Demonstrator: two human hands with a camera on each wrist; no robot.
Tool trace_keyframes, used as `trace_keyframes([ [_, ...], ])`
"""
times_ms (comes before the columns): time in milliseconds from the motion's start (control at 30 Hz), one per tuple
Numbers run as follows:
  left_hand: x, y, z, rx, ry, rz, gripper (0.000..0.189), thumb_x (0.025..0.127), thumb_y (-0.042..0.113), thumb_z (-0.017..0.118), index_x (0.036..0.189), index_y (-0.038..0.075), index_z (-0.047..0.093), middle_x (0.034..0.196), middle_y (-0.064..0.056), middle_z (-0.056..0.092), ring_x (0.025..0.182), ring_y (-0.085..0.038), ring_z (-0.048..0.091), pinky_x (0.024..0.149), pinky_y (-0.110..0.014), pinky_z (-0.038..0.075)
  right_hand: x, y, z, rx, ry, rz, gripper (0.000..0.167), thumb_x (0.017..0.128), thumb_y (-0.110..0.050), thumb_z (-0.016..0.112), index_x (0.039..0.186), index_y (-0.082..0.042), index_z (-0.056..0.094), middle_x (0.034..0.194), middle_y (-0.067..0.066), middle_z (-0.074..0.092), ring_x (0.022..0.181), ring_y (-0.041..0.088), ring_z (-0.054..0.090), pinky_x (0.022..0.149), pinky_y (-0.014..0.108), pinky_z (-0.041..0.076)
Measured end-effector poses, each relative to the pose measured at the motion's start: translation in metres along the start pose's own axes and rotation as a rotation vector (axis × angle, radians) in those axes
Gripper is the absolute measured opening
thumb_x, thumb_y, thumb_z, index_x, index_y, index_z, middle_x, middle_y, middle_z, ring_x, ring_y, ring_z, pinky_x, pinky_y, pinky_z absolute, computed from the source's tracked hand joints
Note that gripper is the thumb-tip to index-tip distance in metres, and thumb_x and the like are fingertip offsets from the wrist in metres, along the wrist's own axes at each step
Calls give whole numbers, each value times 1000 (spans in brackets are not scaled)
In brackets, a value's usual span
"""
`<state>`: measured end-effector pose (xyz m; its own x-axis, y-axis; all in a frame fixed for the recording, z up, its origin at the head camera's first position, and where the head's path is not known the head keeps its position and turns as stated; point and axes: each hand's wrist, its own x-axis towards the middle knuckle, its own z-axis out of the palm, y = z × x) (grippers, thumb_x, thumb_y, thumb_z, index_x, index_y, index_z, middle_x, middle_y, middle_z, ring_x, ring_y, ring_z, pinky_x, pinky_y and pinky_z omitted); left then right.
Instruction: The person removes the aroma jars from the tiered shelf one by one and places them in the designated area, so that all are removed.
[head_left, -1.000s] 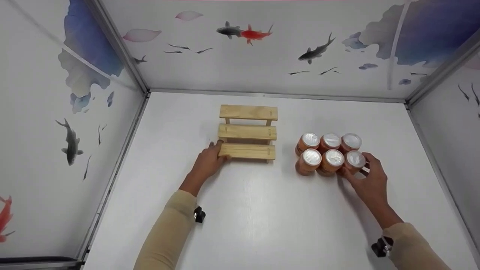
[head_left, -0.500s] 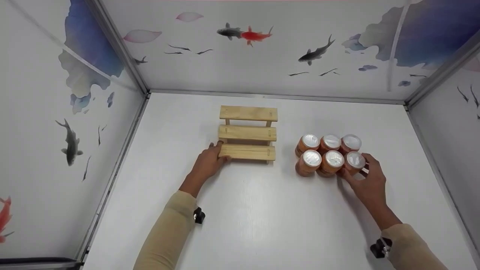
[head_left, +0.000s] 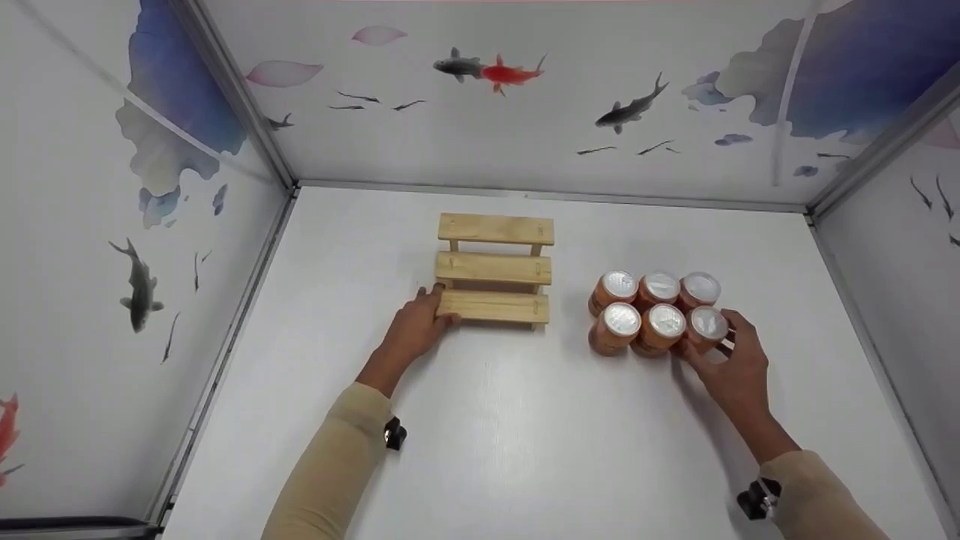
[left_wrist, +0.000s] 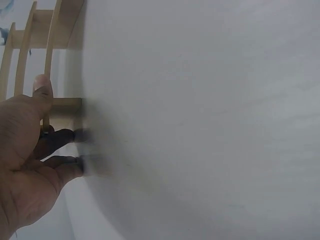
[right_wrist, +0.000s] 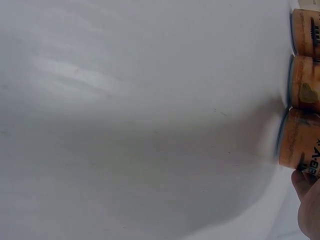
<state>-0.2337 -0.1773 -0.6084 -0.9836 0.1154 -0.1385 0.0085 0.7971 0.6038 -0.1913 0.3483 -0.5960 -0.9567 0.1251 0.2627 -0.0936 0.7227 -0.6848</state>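
Observation:
A wooden three-tier rack (head_left: 495,268) stands left of several orange jars with silvery lids. My left hand (head_left: 411,328) pinches the left end of its lowest, nearest step, thumb in front and fingers behind. In the left wrist view the thumb (left_wrist: 43,89) lies on the edge of that board, and the other fingertips are down by the tabletop. My right hand (head_left: 739,367) grips the front right jar (head_left: 709,323), thumb on its near side and fingers round its right side. The right wrist view shows this jar (right_wrist: 295,140) upright at the end of its row, with dark lettering.
The other jars, such as the front left one (head_left: 622,320), stand close together in two rows. White tabletop (head_left: 495,435) lies between and before the arms. Panels with painted fish (head_left: 510,73) enclose the table at the back and both sides.

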Motion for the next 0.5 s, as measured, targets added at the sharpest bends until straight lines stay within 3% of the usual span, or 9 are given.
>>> trace_keyframes([
  [100,1,-1,0,9,0,2,91,109,61,58,170,-1,36,170,-38,40,155,-55,47,125,-65,45,1,0,0,8,-12,4,83,91,-14,92,159,-1,47,153,21,57,135,40,62,93,-4,40],
  [200,-4,6,-7,-11,-6,-18,87,109,55,64,172,2,35,172,-34,38,159,-51,44,128,-64,42,3,-1,0,3,-26,-4,82,93,-17,91,159,-1,46,153,22,56,134,41,61,93,1,44],
  [333,-6,1,-10,-51,14,-12,88,108,57,66,174,8,34,174,-27,42,161,-46,43,131,-60,41,4,-5,-1,-9,-33,-14,75,100,-24,83,160,-1,45,152,25,55,134,43,60,98,31,55],
  [433,-7,-5,-15,-101,71,3,90,107,61,65,175,10,33,174,-24,43,161,-45,43,132,-60,39,6,-9,-2,-25,-25,-34,73,103,-28,78,160,2,44,150,29,53,136,46,56,103,56,52],
  [500,-8,-7,-21,-128,128,3,91,106,64,65,175,13,32,175,-21,41,163,-44,41,132,-60,38,9,-13,-3,-40,-9,-64,76,101,-28,79,160,3,43,152,31,50,140,49,52,108,65,47],
])
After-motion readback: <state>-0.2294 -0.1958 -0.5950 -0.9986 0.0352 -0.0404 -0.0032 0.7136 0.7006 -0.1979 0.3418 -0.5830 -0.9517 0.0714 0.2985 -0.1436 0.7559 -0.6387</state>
